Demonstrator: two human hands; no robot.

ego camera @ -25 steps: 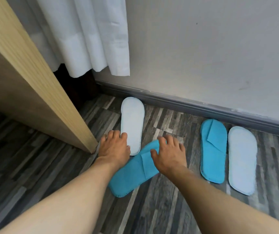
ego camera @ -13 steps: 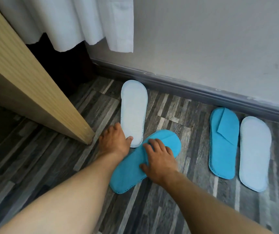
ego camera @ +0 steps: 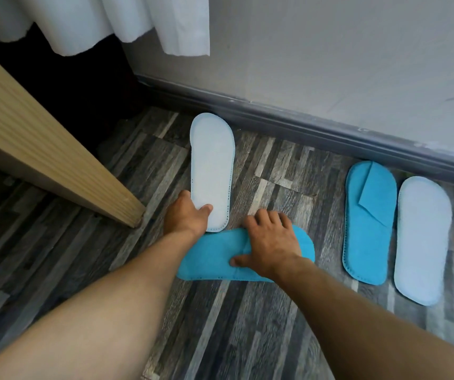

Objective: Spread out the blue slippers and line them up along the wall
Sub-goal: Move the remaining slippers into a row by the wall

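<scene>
Your right hand (ego camera: 271, 242) presses flat, fingers spread, on the crosswise blue slipper (ego camera: 214, 256) on the floor; your left hand (ego camera: 186, 215) pinches the pale slipper (ego camera: 212, 171)—both light, floppy, best slid by their edges.

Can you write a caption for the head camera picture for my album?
Two hands straighten a blue slipper lying crosswise on the floor, with three more slippers near the wall.
</scene>
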